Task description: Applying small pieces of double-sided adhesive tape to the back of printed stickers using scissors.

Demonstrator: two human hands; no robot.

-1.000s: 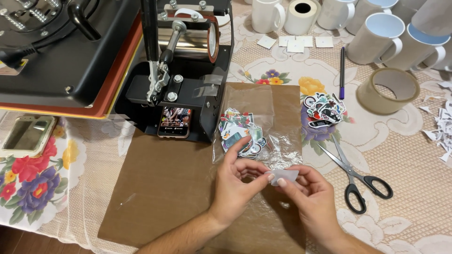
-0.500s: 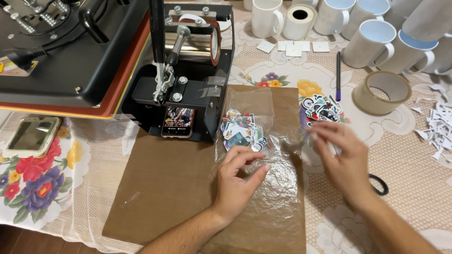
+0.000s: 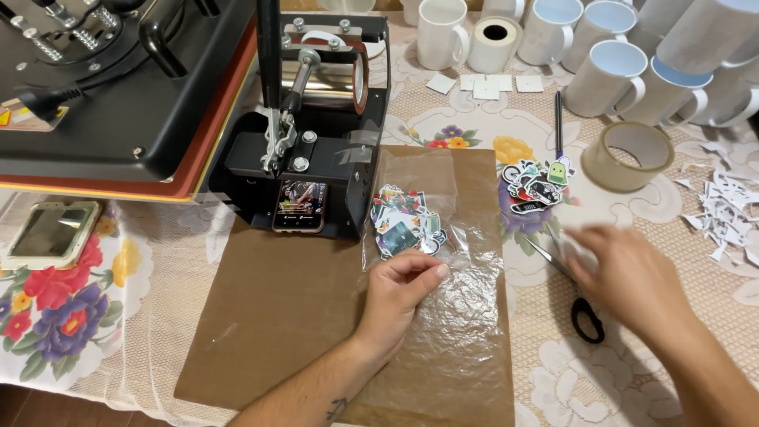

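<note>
the left hand [image 3: 399, 292] rests on the clear crinkled plastic bag [image 3: 443, 261], which lies flat on a brown sheet of paper [image 3: 285, 316] in the middle of the surface. its fingers are curled loosely, tips pressing the film down, so the grip is together on the bag rather than closed around anything. just beyond the fingertips, inside the far end of the bag, sits a heap of small colourful cut-out stickers [image 3: 405, 223].

the right hand [image 3: 624, 277] is over to the right, blurred, lying on top of the black-handled scissors [image 3: 581, 304]; one loop of the handle shows near the wrist and a blade tip pokes out on its left. whether that grip is apart or clamped on the scissors i cannot tell (the blur hides the fingers).

far of the right hand lies a second small pile of cartoon stickers [image 3: 538, 182], with a dark pen [image 3: 558, 119] beyond it and a roll of clear packing tape [image 3: 628, 154] to the right. white paper offcuts [image 3: 723, 209] are scattered at the right edge. white ceramic mugs [image 3: 609, 75] stand along the far side. a black mug heat press [image 3: 316, 150] stands at the far left of the brown sheet, a phone [image 3: 300, 207] propped against its base.
</note>
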